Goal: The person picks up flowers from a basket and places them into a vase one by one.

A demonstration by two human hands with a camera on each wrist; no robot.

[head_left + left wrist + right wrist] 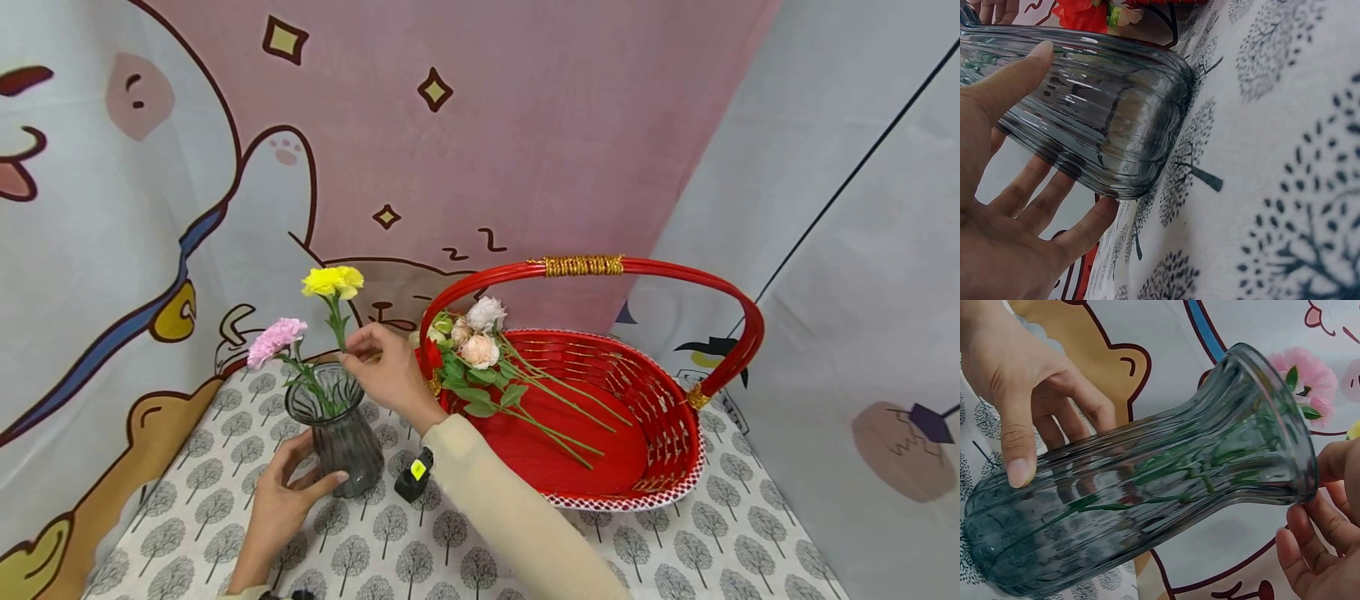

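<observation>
A ribbed grey glass vase (351, 458) stands on the patterned cloth, flared at its mouth. My left hand (285, 492) holds its lower body, thumb on one side and fingers on the other, as the left wrist view also shows. A pink carnation (276, 342) leans out over the rim, its green stem (1110, 506) visible through the glass. Above the mouth, my right hand (390, 371) pinches the stem of a yellow carnation (333, 282), which is upright. In the right wrist view, the right hand's fingers (1319, 540) are close beside the rim.
To the right sits a red woven basket (660, 467) with a tall arched handle (720, 292). Cream and pale peach roses (480, 350) on long stems lie across its left part. Behind the table hangs a cartoon-printed curtain (562, 125).
</observation>
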